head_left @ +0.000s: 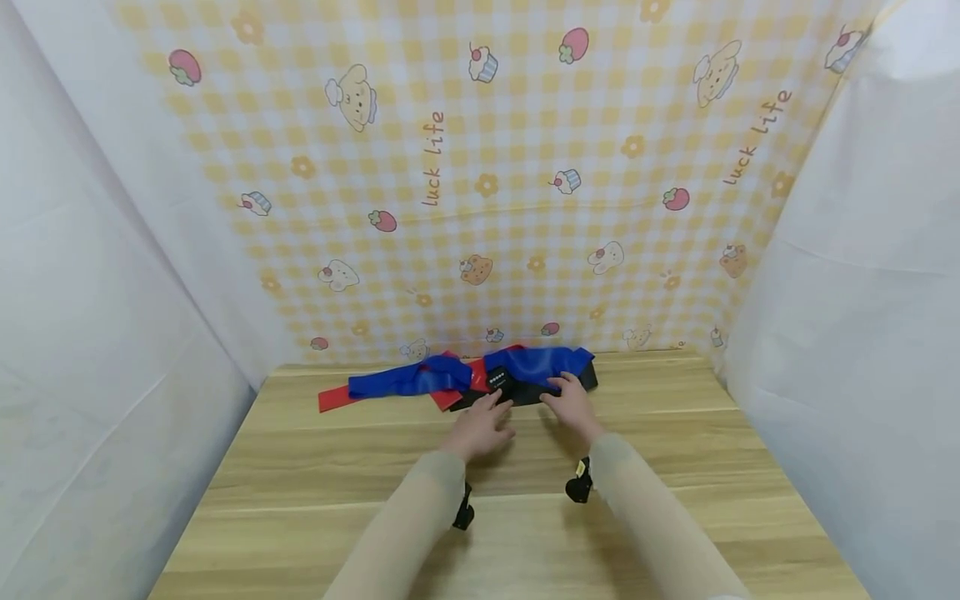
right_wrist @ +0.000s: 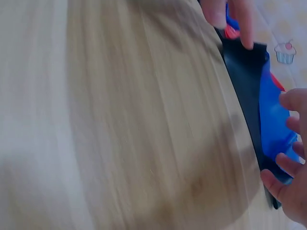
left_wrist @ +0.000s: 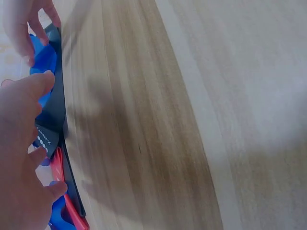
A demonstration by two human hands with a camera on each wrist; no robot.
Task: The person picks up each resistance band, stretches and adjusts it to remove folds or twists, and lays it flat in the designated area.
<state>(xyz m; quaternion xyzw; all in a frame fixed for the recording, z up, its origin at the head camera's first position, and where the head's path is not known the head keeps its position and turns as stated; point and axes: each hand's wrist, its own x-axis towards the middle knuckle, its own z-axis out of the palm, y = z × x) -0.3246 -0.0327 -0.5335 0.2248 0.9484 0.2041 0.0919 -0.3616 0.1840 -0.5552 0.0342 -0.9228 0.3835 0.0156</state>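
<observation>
Flat stretchy bands lie in a loose heap at the back of the wooden table in the head view. The blue band (head_left: pixel 536 364) lies folded over a black band (head_left: pixel 525 396), and a red band (head_left: pixel 335 399) shows at the left end. White print marks a black folded end (head_left: pixel 497 379). My left hand (head_left: pixel 476 429) reaches over the front of the heap near that end, fingers spread. To its right, my right hand (head_left: pixel 573 407) has its fingertips at the blue and black bands (right_wrist: pixel 276 122), thumb and fingers apart. Whether the fingertips press on them is hard to tell.
The wooden table (head_left: pixel 517 550) extends in front of the bands. A yellow checked cloth (head_left: pixel 525 233) with printed figures hangs right behind them. White sheets (head_left: pixel 112 333) stand along both sides. A small black camera (head_left: pixel 580 483) sits at my right wrist.
</observation>
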